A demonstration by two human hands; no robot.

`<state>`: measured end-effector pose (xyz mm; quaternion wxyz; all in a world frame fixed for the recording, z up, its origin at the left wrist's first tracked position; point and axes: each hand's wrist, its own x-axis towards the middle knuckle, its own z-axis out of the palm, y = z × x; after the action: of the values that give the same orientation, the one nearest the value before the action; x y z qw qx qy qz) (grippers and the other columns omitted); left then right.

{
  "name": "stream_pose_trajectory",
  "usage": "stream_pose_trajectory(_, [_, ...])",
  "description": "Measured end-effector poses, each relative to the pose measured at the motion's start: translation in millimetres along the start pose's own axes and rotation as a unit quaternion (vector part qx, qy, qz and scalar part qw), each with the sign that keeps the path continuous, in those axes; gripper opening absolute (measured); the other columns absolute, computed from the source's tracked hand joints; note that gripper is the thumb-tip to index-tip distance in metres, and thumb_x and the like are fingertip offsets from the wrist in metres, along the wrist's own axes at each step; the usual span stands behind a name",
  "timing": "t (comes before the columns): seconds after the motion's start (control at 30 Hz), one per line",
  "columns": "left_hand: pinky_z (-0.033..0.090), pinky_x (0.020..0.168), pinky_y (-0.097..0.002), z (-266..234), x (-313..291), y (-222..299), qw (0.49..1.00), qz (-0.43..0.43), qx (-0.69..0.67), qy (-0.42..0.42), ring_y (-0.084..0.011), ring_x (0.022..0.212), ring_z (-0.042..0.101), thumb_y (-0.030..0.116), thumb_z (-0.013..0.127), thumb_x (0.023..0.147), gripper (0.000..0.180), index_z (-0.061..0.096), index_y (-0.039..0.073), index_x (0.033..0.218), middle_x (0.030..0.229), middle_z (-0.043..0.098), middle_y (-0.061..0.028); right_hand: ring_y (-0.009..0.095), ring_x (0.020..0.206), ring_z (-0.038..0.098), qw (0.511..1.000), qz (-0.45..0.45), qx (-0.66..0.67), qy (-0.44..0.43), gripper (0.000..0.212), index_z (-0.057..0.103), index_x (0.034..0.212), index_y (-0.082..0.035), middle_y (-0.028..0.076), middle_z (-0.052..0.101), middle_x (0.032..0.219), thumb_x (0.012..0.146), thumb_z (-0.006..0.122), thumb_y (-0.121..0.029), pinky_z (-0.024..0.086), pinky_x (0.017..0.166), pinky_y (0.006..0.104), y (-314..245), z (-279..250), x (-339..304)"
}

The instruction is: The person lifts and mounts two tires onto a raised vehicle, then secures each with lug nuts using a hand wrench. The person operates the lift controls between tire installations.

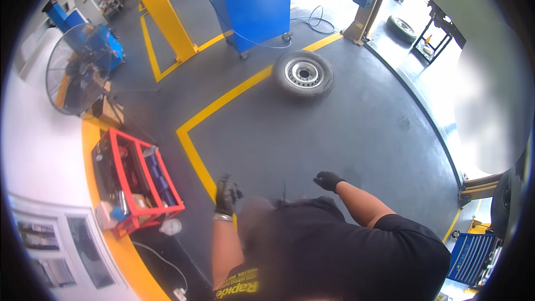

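Both my hands wear black gloves and hang over the grey workshop floor [345, 128]. My left hand [227, 194] is raised in front of my black shirt with its fingers spread, and it holds nothing. A metal band sits on that wrist. My right hand [327, 180] reaches forward with its fingers curled; the glove is too dark to show whether anything is in it. A wheel with a silver rim [304, 73] lies flat on the floor well ahead of both hands.
A red tool cart [136, 181] stands close on my left by the yellow-edged wall. Beyond it stand a large fan [78, 75], a yellow lift post [161, 11] and a blue cabinet on castors [253, 5]. Yellow lines [192, 150] cross the floor. A blue toolbox [471, 256] sits at the right.
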<state>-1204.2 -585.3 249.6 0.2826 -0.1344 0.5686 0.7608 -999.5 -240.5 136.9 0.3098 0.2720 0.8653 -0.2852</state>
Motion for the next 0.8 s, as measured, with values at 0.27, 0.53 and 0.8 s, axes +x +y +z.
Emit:
stream_pose_trajectory(0.27, [0.047, 0.046, -0.0230, -9.2, 199.8, 25.5, 0.957, -0.269, -0.108, -0.017, -0.0154, 0.055, 0.058, 0.024, 0.064, 0.094, 0.019, 0.061, 0.007, 0.087, 0.070, 0.062, -0.0063, 0.035, 0.121, 0.057, 0.997, 0.017, 0.072, -0.008, 0.054, 0.059, 0.128, -0.005, 0.016, 0.059, 0.133, 0.098, 0.042, -0.046, 0.043, 0.103, 0.0458, -88.9, -130.1, 160.5])
stream_pose_trajectory(0.53, [0.049, 0.052, -0.0276, 55.2, 392.0, 153.7, 0.923, -0.377, -0.027, -0.078, -0.0189, 0.062, 0.060, 0.023, 0.068, 0.091, 0.014, 0.060, 0.013, 0.086, 0.074, 0.061, -0.0035, 0.035, 0.129, 0.051, 0.969, 0.167, 0.161, 0.079, 0.057, 0.059, 0.130, -0.006, 0.017, 0.055, 0.139, 0.097, 0.044, -0.049, 0.040, 0.108, 0.0445, -107.6, -156.3, 263.6])
stream_pose_trajectory(0.8, [0.040, 0.046, -0.0267, 250.8, 627.4, 181.4, 0.887, -0.253, 0.322, -0.214, -0.0145, 0.057, 0.051, 0.023, 0.073, 0.085, 0.027, 0.051, 0.015, 0.101, 0.079, 0.052, -0.0018, 0.035, 0.126, 0.053, 0.900, 0.341, 0.257, 0.083, 0.059, 0.059, 0.130, -0.002, 0.020, 0.055, 0.137, 0.098, 0.042, -0.049, 0.040, 0.108, 0.0455, -35.5, -208.6, 330.1])
